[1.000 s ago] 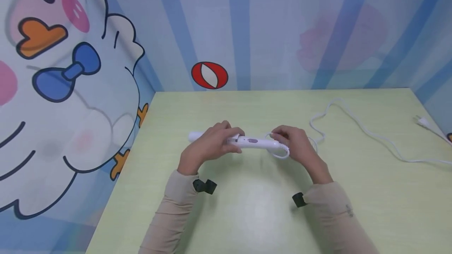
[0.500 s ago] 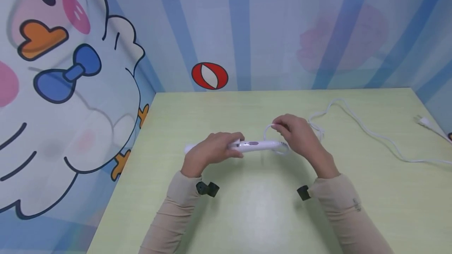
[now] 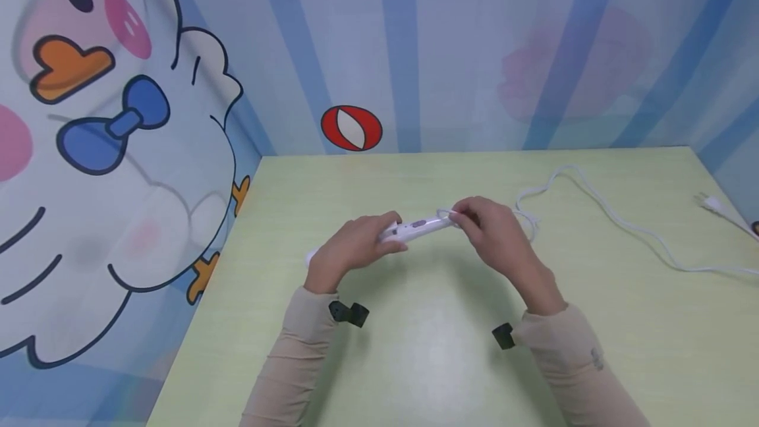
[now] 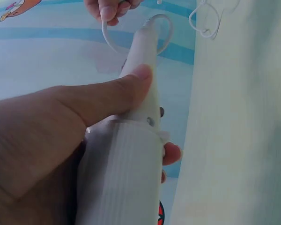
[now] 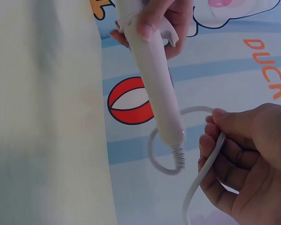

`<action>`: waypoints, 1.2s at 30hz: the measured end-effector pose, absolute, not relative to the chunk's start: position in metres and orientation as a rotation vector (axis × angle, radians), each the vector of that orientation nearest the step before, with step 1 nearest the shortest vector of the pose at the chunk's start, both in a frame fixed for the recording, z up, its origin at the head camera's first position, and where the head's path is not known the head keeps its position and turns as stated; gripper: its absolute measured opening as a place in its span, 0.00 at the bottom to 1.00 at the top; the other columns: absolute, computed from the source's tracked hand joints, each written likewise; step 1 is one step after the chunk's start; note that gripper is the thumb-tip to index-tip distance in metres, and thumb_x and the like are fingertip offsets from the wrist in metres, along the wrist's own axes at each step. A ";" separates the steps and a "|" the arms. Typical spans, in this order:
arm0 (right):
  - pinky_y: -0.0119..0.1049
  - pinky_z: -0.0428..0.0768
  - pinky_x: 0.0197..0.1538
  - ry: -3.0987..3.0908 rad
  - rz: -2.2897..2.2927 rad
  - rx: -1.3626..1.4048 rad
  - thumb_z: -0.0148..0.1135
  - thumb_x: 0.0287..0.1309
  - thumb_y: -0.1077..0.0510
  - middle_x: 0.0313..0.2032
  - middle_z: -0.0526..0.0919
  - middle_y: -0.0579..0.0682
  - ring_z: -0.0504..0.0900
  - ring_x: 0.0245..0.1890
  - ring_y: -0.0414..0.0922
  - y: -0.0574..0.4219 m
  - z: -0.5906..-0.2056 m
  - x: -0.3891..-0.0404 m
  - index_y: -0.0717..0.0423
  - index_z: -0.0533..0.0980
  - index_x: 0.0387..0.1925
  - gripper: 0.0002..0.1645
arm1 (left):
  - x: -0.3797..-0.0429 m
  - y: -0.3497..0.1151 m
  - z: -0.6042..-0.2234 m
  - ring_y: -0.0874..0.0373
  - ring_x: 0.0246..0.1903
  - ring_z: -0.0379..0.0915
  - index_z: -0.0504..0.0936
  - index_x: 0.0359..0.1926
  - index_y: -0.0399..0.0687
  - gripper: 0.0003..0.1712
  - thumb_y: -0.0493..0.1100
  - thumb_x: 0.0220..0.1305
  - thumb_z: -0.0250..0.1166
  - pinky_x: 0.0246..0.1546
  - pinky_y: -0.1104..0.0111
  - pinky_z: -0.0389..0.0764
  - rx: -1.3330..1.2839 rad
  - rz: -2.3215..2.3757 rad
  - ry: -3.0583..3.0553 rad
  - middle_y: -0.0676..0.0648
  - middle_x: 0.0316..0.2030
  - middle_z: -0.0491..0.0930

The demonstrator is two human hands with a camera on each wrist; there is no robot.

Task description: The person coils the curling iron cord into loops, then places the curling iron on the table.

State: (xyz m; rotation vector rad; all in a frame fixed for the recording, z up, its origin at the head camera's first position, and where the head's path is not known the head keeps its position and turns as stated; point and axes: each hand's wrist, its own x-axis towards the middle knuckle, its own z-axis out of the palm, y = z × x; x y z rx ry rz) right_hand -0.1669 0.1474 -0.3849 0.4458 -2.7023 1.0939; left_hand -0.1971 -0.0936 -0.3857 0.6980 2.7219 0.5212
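Note:
My left hand [image 3: 356, 242] grips a white curling iron [image 3: 422, 227] around its middle, thumb along one side and fingers around the other. The iron is held above the table, its handle end tilted up toward my right hand [image 3: 492, 232]. A clamp lever [image 5: 169, 33] sticks out beside the left fingers in the right wrist view. From the ribbed sleeve [image 5: 178, 157] at the handle's end, the white cord [image 5: 196, 183] curves in a loop behind the handle. My right thumb and fingertips pinch this cord a short way from the handle. The left hand hides much of the barrel.
The rest of the cord [image 3: 628, 226] winds across the right side of the pale table [image 3: 439, 348]. Its two-pin plug [image 3: 711, 205] lies near the right edge. Printed panels stand behind and at the left, with a cartoon duck [image 3: 178, 229] on one.
The handle end of the iron has risen and tilted away from me. My right hand went up and out with the cord, then came back slightly toward the handle.

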 end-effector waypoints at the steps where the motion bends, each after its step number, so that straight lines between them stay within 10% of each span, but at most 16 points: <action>1: 0.37 0.69 0.25 -2.697 1.104 0.447 0.56 0.62 0.56 0.27 0.78 0.48 0.69 0.22 0.43 0.146 -0.386 -0.166 0.57 0.77 0.39 0.10 | -0.198 -0.094 -0.386 0.59 0.33 0.69 0.68 0.53 0.60 0.23 0.58 0.59 0.61 0.32 0.66 0.70 0.698 0.541 2.728 0.55 0.37 0.73; 36: 0.36 0.79 0.39 -2.590 1.286 0.703 0.64 0.53 0.60 0.38 0.85 0.47 0.83 0.39 0.42 0.159 -0.435 -0.170 0.55 0.82 0.40 0.11 | -0.202 -0.104 -0.378 0.57 0.33 0.70 0.72 0.50 0.60 0.22 0.60 0.57 0.62 0.31 0.64 0.71 0.783 0.904 2.701 0.55 0.37 0.75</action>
